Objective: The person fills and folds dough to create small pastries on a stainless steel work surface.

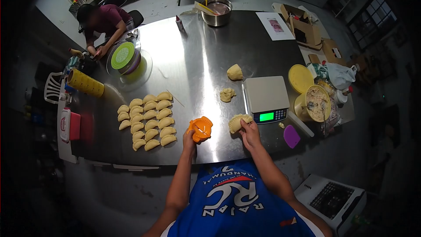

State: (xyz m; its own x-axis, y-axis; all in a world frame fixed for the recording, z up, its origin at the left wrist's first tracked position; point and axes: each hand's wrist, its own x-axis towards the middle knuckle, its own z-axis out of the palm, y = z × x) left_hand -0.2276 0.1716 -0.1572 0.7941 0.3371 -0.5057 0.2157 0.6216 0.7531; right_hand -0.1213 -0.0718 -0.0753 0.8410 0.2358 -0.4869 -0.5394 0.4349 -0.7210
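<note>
My left hand is closed around an orange dumpling press, which is opened out above the near edge of the metal table. In my right hand is a half-moon empanada with a crimped edge, pinched between thumb and fingers just in front of the scale. Rows of similar empanadas lie to the left on the table. Beyond my right hand sit a rough lump of dough and a smoother dough piece.
A digital scale with a lit green display stands at right. Past it are a tub of filling, a yellow lid and a purple scraper. A steel bowl stands at the far edge. Another person sits at far left.
</note>
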